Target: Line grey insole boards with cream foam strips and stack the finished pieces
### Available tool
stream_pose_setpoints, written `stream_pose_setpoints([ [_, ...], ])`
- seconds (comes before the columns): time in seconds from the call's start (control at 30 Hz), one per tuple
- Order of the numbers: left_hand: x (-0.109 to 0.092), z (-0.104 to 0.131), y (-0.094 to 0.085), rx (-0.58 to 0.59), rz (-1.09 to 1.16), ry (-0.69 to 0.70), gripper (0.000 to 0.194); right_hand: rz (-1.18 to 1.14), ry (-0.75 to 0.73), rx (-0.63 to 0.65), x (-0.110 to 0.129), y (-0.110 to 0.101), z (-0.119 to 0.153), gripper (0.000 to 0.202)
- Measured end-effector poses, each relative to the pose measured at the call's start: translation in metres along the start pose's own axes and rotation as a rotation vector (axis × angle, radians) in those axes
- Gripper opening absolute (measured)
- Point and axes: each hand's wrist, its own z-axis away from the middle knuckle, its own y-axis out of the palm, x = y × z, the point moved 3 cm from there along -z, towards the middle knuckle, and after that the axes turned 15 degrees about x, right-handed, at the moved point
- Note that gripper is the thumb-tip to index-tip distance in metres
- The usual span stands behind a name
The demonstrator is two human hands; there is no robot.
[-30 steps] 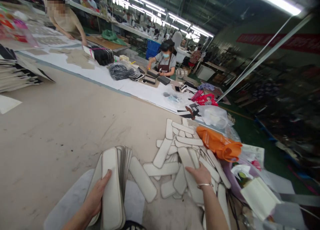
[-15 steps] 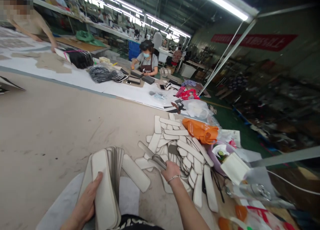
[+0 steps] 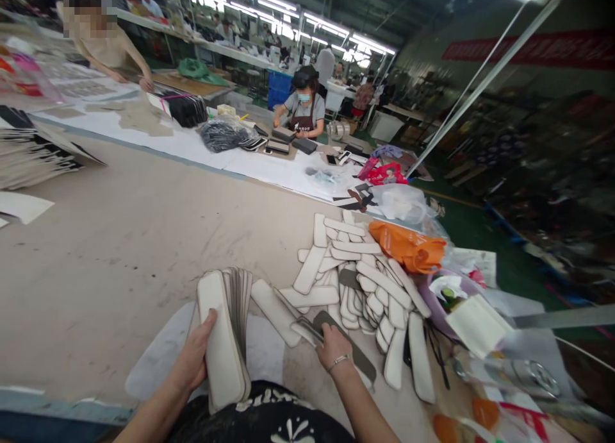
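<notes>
My left hand (image 3: pixel 196 354) is closed around an upright stack of off-white, round-ended flat strips (image 3: pixel 221 343), thumb across the front strip. The stack's dark edges fan out to its right. In my right hand (image 3: pixel 333 348) are a few similar strips (image 3: pixel 306 331), gripped by the fingers; how many is hard to tell. Beneath or beside that hand lies a strip with its grey face up (image 3: pixel 362 358). One loose off-white strip (image 3: pixel 275 311) leans between the stack and my right hand. Farther right spreads a jumbled pile of such strips (image 3: pixel 384 283).
An orange plastic bag (image 3: pixel 408 247) and a purple basin (image 3: pixel 435 311) border the pile. At right lies a clear bottle (image 3: pixel 514 374). Fanned sheets (image 3: pixel 38 154) occupy the left. Across the table, a person in an apron (image 3: pixel 303 113) handles dark pieces; another person (image 3: pixel 106 49) stands farther left.
My right hand has drawn its strips down, out of the pile and nearer my body. The grey-faced strip now shows beside it. The view has turned left; my left hand keeps the stack.
</notes>
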Motion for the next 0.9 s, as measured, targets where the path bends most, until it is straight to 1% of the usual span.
stream_pose_setpoints([
  [0.1,-0.002,0.003,0.001,0.000,-0.004,-0.002,0.045,-0.046,-0.021,0.017,-0.002,0.020,-0.011,0.055],
  [0.17,-0.003,0.005,0.001,-0.003,-0.008,0.001,0.045,-0.083,-0.044,0.041,-0.005,0.026,-0.013,0.057],
  [0.27,-0.003,0.007,0.001,-0.003,-0.011,0.000,0.045,-0.137,-0.069,0.060,-0.011,0.032,-0.012,0.051],
  [0.33,-0.001,0.006,0.000,-0.002,-0.006,-0.013,0.046,-0.162,-0.072,0.038,-0.014,0.036,-0.011,0.038],
  [0.4,0.001,0.004,-0.001,-0.005,-0.004,-0.029,0.047,-0.217,-0.102,-0.013,-0.015,0.037,-0.011,0.027],
  [0.47,0.003,0.002,-0.001,-0.012,-0.010,-0.037,0.048,-0.336,-0.177,-0.117,-0.016,0.030,-0.009,0.027],
  [0.57,0.003,0.001,0.002,0.004,-0.025,-0.036,0.049,-0.615,-0.307,-0.329,-0.023,0.005,0.003,0.037],
  [0.67,0.002,0.003,0.005,0.023,-0.052,-0.031,0.049,-0.910,-0.354,-0.501,-0.033,-0.028,0.027,0.039],
  [0.73,0.001,0.005,0.006,0.010,-0.074,-0.030,0.048,-1.073,-0.351,-0.566,-0.039,-0.041,0.046,0.037],
  [0.8,0.001,0.006,0.007,-0.002,-0.093,-0.032,0.047,-1.185,-0.347,-0.587,-0.041,-0.043,0.060,0.032],
  [0.83,0.001,0.006,0.008,-0.002,-0.101,-0.034,0.047,-1.215,-0.346,-0.583,-0.041,-0.039,0.065,0.029],
  [0.9,0.000,0.008,0.010,0.004,-0.113,-0.038,0.047,-1.218,-0.362,-0.573,-0.039,-0.023,0.067,0.027],
])
